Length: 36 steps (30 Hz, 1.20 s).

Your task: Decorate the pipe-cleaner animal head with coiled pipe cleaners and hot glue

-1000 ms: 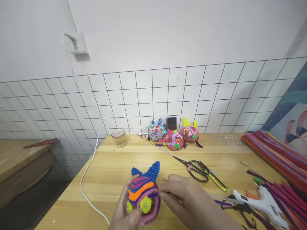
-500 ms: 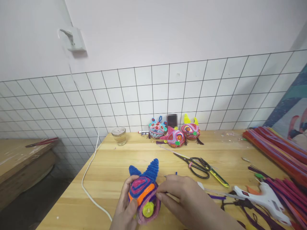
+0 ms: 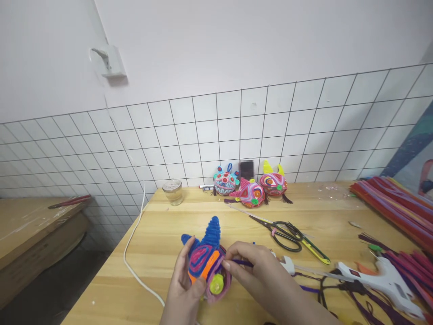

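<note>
Far edge of table (image 3: 152,248): glass of pale liquid (image 3: 173,195); three decorated ornaments (image 3: 226,184), grouped against the tiles. Right side: black scissors (image 3: 260,221) beside a yellow cutter (image 3: 315,251); white glue gun (image 3: 382,280); bundle of fuzzy stems (image 3: 389,203). Obstruction: right hand (image 3: 259,268) before the ornament's right edge. Blue-eared ornament (image 3: 202,262), tilted, between left hand's (image 3: 187,289) thumb, in front, and fingers, behind. Right thumb and forefinger pinch a purple strip (image 3: 244,262) at its right edge.
</note>
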Available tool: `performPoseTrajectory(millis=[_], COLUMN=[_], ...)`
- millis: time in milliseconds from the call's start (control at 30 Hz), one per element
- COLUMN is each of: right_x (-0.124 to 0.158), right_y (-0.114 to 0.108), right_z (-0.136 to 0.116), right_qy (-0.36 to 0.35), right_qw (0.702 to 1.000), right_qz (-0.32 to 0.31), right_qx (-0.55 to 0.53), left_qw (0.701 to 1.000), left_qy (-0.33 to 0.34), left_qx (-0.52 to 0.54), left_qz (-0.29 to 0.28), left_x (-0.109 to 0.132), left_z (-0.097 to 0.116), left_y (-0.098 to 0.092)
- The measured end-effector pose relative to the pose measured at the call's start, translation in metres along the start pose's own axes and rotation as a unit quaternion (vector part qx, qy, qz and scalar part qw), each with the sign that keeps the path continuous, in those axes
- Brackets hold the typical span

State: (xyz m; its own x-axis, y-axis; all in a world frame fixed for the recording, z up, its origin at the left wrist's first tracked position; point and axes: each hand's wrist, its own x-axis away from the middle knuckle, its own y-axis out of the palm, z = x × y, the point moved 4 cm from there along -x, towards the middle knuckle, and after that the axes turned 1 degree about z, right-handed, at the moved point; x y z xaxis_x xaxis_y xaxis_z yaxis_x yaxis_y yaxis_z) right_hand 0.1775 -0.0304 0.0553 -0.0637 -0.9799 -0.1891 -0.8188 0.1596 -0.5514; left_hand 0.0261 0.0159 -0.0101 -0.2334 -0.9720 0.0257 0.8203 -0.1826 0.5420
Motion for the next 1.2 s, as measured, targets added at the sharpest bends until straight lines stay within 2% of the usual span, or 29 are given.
performPoseTrajectory(millis=[200, 500, 667, 800, 967, 1100, 1200], right_x=[0.001, 0.0, 0.001, 0.0, 0.003, 0.008, 0.011], right_y=[-0.001, 0.002, 0.004, 0.006, 0.011, 0.022, 0.031], right_z=[-0.003, -0.005, -0.007, -0.008, -0.004, -0.003, -0.002], right_qy=[-0.023, -0.094, -0.06, -0.038, -0.027, -0.058, -0.093], right_qw=[1.0, 0.99, 0.988, 0.99, 0.994, 0.987, 0.978], right_qz=[-0.009, -0.05, -0.053, -0.058, -0.003, 0.075, 0.111], right_qx=[0.019, 0.09, 0.13, 0.12, 0.102, 0.129, 0.149], left_qw=[1.0, 0.998, 0.998, 0.999, 0.999, 0.997, 0.995], left_qy=[-0.008, -0.03, -0.038, -0.033, -0.006, 0.015, 0.024], left_qx=[0.0, -0.048, -0.041, -0.035, -0.034, -0.045, -0.054], left_qz=[-0.03, -0.002, 0.001, 0.0, 0.039, 0.065, 0.079], left_x=[0.0, 0.004, 0.006, 0.006, 0.007, 0.007, 0.008], left_z=[-0.001, 0.0, 0.002, 0.003, 0.007, 0.009, 0.01], left_y=[0.006, 0.009, 0.013, 0.013, 0.012, 0.009, 0.009])
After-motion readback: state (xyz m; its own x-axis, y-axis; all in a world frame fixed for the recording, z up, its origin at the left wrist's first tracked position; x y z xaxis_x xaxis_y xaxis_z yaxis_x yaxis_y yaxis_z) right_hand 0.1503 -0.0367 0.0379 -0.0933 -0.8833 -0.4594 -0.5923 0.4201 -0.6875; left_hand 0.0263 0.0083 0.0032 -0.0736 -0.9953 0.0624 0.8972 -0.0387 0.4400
